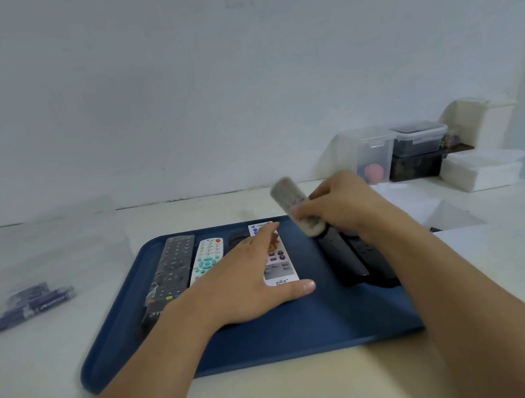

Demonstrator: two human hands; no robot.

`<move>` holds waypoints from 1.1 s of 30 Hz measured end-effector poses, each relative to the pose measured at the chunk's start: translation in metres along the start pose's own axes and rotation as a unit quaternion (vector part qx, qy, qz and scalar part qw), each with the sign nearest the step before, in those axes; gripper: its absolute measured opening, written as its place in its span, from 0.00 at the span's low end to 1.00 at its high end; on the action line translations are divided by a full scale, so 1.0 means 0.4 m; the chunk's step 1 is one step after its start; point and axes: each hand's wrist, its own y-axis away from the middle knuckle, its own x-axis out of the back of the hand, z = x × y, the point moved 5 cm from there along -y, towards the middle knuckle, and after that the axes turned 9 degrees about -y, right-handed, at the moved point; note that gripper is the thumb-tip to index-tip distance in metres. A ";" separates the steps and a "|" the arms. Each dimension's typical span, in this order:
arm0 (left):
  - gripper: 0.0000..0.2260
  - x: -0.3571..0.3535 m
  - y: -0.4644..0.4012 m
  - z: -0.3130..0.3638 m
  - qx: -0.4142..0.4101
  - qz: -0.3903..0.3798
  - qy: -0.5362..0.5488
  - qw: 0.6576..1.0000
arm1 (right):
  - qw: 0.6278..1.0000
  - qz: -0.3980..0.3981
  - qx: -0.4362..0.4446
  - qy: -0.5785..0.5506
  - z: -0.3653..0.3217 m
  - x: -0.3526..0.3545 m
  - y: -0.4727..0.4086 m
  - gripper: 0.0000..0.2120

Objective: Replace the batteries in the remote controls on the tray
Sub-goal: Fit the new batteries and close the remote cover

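Reaching forward from the lower right, the right hand is over the far right part of the blue tray with its fingers curled around a grey remote. This remote is lifted off the tray and tilted, its far end pointing up and to the left; it looks blurred, so the buttons are not clear. The back of the right hand faces up and the wrist is nearly straight with the forearm.

The left hand comes in from the lower left and lies low over the middle of the tray, palm down. Its fingers are straight and a little spread, the thumb stretched to the right side, and it holds nothing. The fingertips reach over a white remote with purple buttons; I cannot tell whether they touch it.

On the left part of the tray lie a long black remote and, just beside it, a white remote with teal buttons. A small dark remote shows partly behind the left hand. Under the right forearm two black remotes lie side by side.

The tray stands on a pale table. Well apart to the left, a pack of dark blue batteries lies on the table. At the far right are clear plastic boxes.
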 end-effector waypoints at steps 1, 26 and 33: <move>0.49 0.006 -0.001 -0.001 0.003 0.011 0.017 1.000 | 0.997 -0.007 0.029 -0.068 -0.011 0.009 -0.001 0.12; 0.06 0.085 0.019 0.031 0.049 0.135 0.514 0.846 | 0.927 0.014 0.342 -0.150 -0.110 -0.065 0.072 0.17; 0.11 0.090 0.024 0.022 0.048 0.110 0.529 0.840 | 0.938 -0.051 0.340 -0.049 -0.091 -0.079 0.054 0.26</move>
